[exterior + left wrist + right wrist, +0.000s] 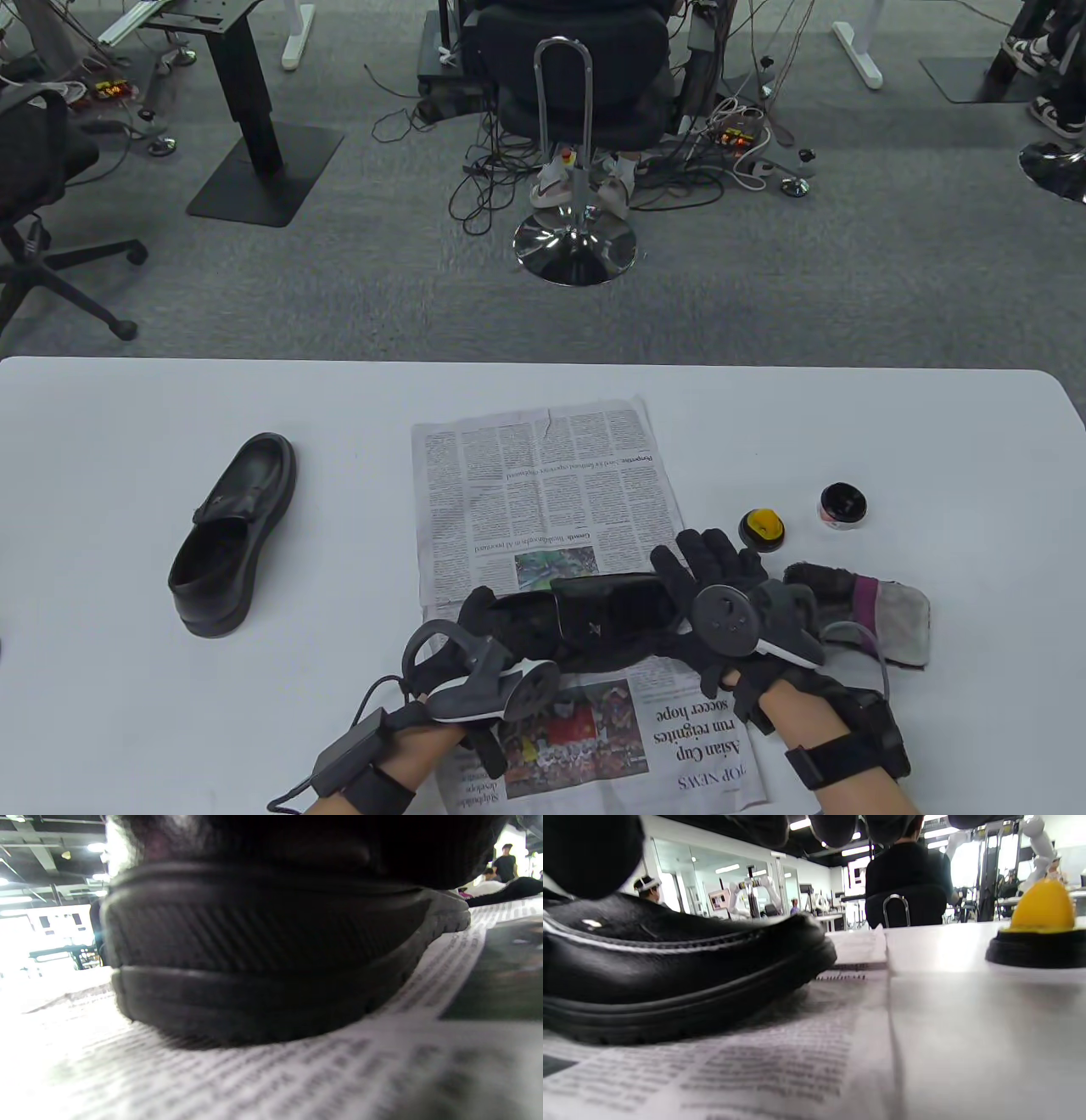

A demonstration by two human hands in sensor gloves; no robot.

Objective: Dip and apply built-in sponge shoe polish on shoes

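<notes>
- Shoe on paper (607,607): black loafer lying across the newspaper (543,501), near-centre of the white table (127,407), toe to the right. Sole flat on the print in both wrist views (263,993) (670,984).
- Left hand (484,628): on the heel end of that shoe, fingers over the back. Can't tell if it's a real grip or just resting; left wrist view only shows heel + sole close up.
- Right hand (713,586): on the toe end, fingers (708,552) spread fairly wide over the toe and pointing far. Fingertips hang at the top of the right wrist view. Grip vs rest: can't tell.
- Second shoe (229,535): matching black loafer, left side of table, off the paper, well apart from both hands, opening up.
- Sponge applicator (762,528): black base w/ yellow dome sponge on top, on bare table just right of the paper, just beyond the right hand. Upright (1039,929).
- Polish pot (842,506): small round, open, inside looks black; right of the applicator, slightly farther. Fill level not readable.
- Cloth (882,607): dark/grey rag w/ purple band, right of right hand, near side of the pot.
</notes>
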